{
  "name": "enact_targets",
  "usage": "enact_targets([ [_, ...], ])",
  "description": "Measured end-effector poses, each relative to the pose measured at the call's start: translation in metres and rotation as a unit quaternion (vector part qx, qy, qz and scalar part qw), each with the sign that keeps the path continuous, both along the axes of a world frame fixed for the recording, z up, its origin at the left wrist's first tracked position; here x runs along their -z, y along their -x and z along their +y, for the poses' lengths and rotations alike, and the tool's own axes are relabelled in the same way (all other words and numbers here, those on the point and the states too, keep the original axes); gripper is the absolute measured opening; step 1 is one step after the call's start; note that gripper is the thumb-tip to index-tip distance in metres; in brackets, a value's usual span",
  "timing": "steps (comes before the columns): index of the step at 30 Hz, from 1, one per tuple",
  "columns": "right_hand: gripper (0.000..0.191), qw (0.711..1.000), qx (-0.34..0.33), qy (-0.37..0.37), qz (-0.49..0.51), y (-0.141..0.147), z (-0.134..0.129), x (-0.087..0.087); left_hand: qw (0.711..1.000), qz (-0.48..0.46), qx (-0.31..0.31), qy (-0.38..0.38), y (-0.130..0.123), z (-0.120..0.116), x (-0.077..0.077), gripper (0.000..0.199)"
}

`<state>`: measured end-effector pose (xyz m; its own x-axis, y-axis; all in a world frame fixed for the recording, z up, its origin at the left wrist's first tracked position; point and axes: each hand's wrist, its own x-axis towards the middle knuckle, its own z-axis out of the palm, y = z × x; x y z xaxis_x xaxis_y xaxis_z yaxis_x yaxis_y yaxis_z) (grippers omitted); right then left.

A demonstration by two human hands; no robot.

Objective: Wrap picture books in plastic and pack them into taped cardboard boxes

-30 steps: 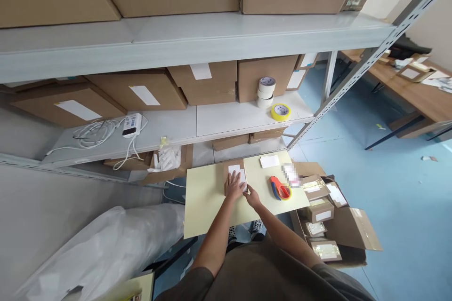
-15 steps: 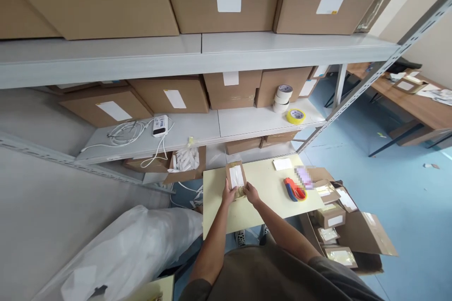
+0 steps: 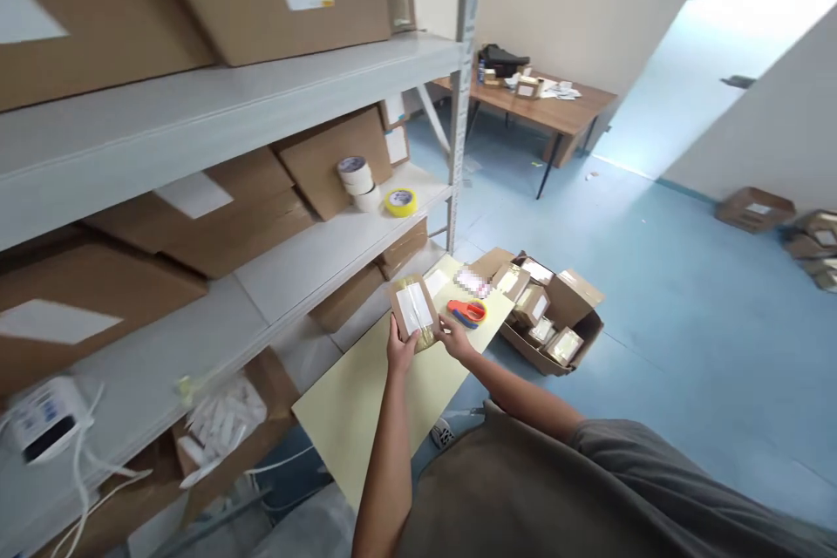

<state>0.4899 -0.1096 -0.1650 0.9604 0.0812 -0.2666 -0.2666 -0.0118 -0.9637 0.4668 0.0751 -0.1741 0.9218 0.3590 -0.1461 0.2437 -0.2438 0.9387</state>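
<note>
A small cardboard box (image 3: 414, 310) with a white label and shiny clear tape across it is held up above the pale yellow tabletop (image 3: 366, 392). My left hand (image 3: 400, 350) grips its near left edge, thumb on the top face. On the near right corner my right hand (image 3: 453, 338) is closed, its fingertips at the side. Just beyond the right hand lies a red and blue tape dispenser (image 3: 466, 312) with a yellow-edged roll. A white paper (image 3: 436, 282) and a blurred-out item (image 3: 472, 281) rest at the table's far end.
Right of the table, an open carton (image 3: 555, 323) holds several labelled small boxes. A metal shelf (image 3: 288, 279) on the left carries cartons, white tape rolls (image 3: 358, 181) and a yellow tape roll (image 3: 400, 201). Behind stands a brown desk (image 3: 542, 105); more boxes (image 3: 755, 207) sit far right.
My view has swung to the right, toward the open carton and the floor. Both hands still hold the box, which has come along to the right and looks raised off the tabletop.
</note>
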Motion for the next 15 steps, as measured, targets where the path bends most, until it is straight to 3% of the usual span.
enact_targets([
  [3, 0.058, 0.997, 0.061, -0.028, -0.03, -0.019, -0.055, -0.007, 0.997, -0.033, 0.065, 0.004, -0.044, -0.053, -0.019, 0.108],
  [7, 0.058, 0.986, 0.153, -0.027, -0.053, -0.037, -0.143, -0.009, 0.986, -0.053, 0.156, 0.013, -0.096, -0.15, -0.033, 0.098],
  [12, 0.064, 0.969, 0.244, -0.018, -0.039, -0.047, -0.26, 0.001, 0.953, -0.051, 0.275, 0.115, -0.143, -0.286, -0.032, 0.092],
  [15, 0.067, 0.954, 0.299, 0.007, -0.007, -0.049, -0.33, 0.006, 0.94, -0.023, 0.299, 0.163, -0.155, -0.364, -0.026, 0.091],
])
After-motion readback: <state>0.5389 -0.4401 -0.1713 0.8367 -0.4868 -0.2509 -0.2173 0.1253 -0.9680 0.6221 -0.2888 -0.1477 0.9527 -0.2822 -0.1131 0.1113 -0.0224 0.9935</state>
